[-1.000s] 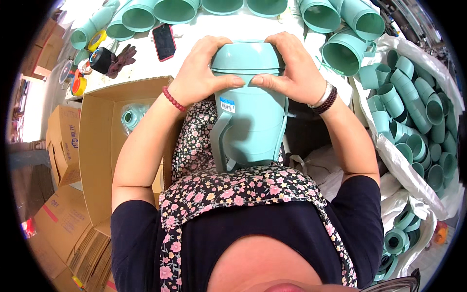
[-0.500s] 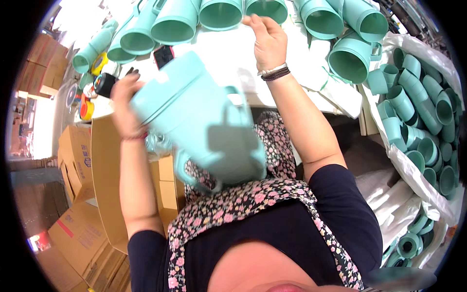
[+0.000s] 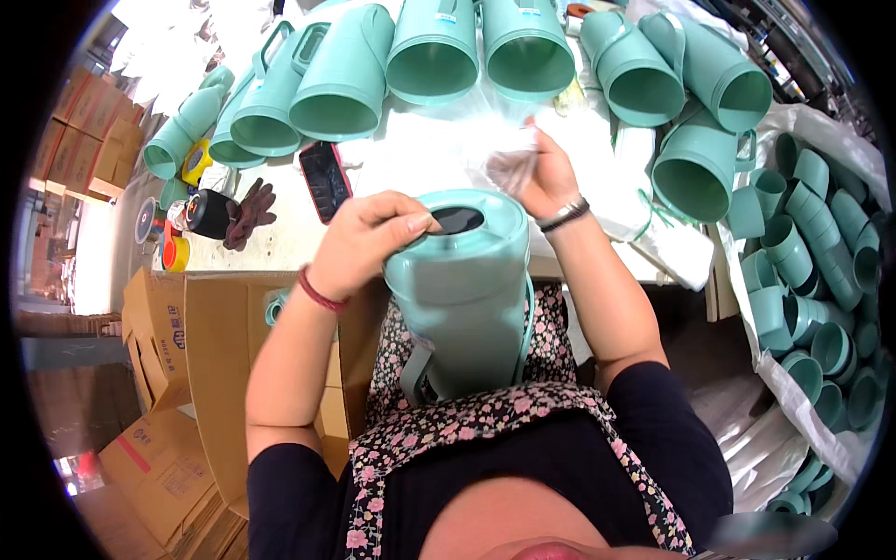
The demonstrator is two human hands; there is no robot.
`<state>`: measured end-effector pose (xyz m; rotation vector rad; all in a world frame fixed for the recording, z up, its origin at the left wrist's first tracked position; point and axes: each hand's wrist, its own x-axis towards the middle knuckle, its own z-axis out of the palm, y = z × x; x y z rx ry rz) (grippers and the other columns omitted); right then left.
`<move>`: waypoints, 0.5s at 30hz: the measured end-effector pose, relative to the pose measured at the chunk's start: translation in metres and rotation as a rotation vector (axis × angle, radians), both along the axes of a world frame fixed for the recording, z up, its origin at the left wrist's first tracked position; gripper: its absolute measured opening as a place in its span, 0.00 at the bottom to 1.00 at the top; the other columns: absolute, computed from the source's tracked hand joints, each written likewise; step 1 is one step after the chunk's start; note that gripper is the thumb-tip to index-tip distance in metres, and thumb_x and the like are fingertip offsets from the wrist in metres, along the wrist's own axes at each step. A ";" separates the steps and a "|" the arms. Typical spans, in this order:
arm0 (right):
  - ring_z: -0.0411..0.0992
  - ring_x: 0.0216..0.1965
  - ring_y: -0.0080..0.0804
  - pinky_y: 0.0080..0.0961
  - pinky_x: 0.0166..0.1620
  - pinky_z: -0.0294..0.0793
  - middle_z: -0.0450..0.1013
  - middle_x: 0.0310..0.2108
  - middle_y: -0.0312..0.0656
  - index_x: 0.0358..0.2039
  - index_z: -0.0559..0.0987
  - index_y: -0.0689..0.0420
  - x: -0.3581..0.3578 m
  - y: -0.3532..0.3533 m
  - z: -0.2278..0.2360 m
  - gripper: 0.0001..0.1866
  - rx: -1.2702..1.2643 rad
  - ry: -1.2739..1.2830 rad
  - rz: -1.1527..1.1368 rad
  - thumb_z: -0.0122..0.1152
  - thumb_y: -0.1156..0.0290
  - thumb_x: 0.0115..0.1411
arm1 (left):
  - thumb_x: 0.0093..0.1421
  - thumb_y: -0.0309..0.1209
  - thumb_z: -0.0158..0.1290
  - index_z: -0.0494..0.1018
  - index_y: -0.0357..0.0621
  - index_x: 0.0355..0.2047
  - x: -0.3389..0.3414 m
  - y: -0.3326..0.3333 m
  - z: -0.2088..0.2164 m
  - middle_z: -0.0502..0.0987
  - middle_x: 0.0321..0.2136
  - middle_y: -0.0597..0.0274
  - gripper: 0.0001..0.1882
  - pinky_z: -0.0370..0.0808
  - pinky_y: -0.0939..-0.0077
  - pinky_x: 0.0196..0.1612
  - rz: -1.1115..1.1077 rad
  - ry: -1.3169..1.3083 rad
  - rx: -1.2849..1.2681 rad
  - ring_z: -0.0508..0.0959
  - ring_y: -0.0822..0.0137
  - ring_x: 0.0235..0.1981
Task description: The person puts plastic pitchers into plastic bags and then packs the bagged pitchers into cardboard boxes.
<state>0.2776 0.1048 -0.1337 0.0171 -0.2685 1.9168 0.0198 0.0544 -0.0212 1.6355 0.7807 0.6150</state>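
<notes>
A mint-green handled jug stands upright at my lap, against the floral apron. Its top has a round dark opening. My left hand grips the jug's top rim, the thumb at the edge of that opening. Beyond the jug, over the white table, my right hand is closed on a crumpled, see-through plastic bag, partly blurred. Several more mint-green jugs lie in an arc across the far side of the table, open ends toward me.
A phone, a dark glove and yellow tape rolls lie on the table's left. Cardboard boxes stand below at left. To the right, a white sack holds many green plastic parts.
The jug has swung from tilted to upright, its opening now facing up. My left hand has shifted right onto its rim. The right hand has come nearer and now holds film.
</notes>
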 end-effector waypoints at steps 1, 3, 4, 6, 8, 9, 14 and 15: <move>0.71 0.36 0.37 0.37 0.45 0.71 0.72 0.39 0.44 0.44 0.70 0.59 -0.002 -0.012 0.027 0.17 0.167 0.108 0.021 0.38 0.61 0.66 | 0.56 0.32 0.51 0.74 0.34 0.32 -0.002 0.014 0.011 0.75 0.33 0.58 0.11 0.68 0.76 0.41 -0.100 0.030 -0.026 0.72 0.70 0.37; 0.72 0.39 0.33 0.30 0.48 0.71 0.72 0.34 0.40 0.41 0.72 0.59 -0.016 -0.039 0.091 0.12 0.010 -0.294 -0.256 0.44 0.66 0.64 | 0.55 0.35 0.53 0.74 0.33 0.34 0.019 0.033 0.028 0.75 0.33 0.59 0.14 0.68 0.77 0.40 -0.167 0.227 0.114 0.72 0.71 0.36; 0.72 0.39 0.31 0.29 0.48 0.71 0.72 0.35 0.40 0.40 0.72 0.59 -0.018 -0.036 0.088 0.09 0.082 -0.426 -0.329 0.48 0.69 0.62 | 0.55 0.35 0.54 0.73 0.32 0.35 0.037 0.037 0.026 0.75 0.33 0.59 0.16 0.68 0.78 0.40 -0.070 0.181 0.244 0.72 0.72 0.36; 0.71 0.39 0.28 0.26 0.48 0.70 0.72 0.35 0.39 0.38 0.72 0.58 -0.016 -0.030 0.077 0.08 0.152 -0.580 -0.404 0.54 0.76 0.58 | 0.53 0.36 0.56 0.73 0.32 0.37 0.074 0.044 0.033 0.75 0.32 0.61 0.18 0.68 0.80 0.38 0.030 0.154 0.311 0.71 0.74 0.34; 0.71 0.38 0.26 0.25 0.48 0.70 0.72 0.36 0.38 0.37 0.72 0.58 -0.012 -0.024 0.076 0.09 0.153 -0.624 -0.392 0.57 0.80 0.54 | 0.54 0.34 0.56 0.74 0.36 0.32 0.085 0.051 0.023 0.74 0.29 0.65 0.12 0.67 0.82 0.36 0.185 0.054 0.095 0.70 0.77 0.32; 0.71 0.37 0.29 0.28 0.48 0.70 0.72 0.35 0.39 0.36 0.72 0.58 -0.013 -0.022 0.078 0.05 0.033 -0.779 -0.555 0.53 0.76 0.58 | 0.54 0.33 0.56 0.74 0.37 0.29 0.080 0.059 0.011 0.74 0.28 0.67 0.10 0.67 0.83 0.36 0.215 0.054 0.111 0.69 0.78 0.31; 0.71 0.34 0.33 0.29 0.40 0.73 0.72 0.33 0.39 0.38 0.69 0.59 0.026 -0.102 0.108 0.08 0.336 -0.433 -0.139 0.48 0.74 0.57 | 0.62 0.30 0.43 0.68 0.40 0.39 -0.007 0.069 -0.023 0.75 0.35 0.58 0.09 0.71 0.70 0.42 0.251 -0.812 -0.400 0.74 0.65 0.41; 0.71 0.33 0.31 0.26 0.36 0.73 0.72 0.32 0.38 0.38 0.69 0.58 0.050 -0.093 0.088 0.09 0.468 -0.799 -0.249 0.48 0.78 0.54 | 0.62 0.33 0.43 0.68 0.40 0.41 -0.013 0.055 -0.003 0.75 0.37 0.57 0.11 0.71 0.69 0.43 0.203 -0.947 -0.664 0.74 0.64 0.41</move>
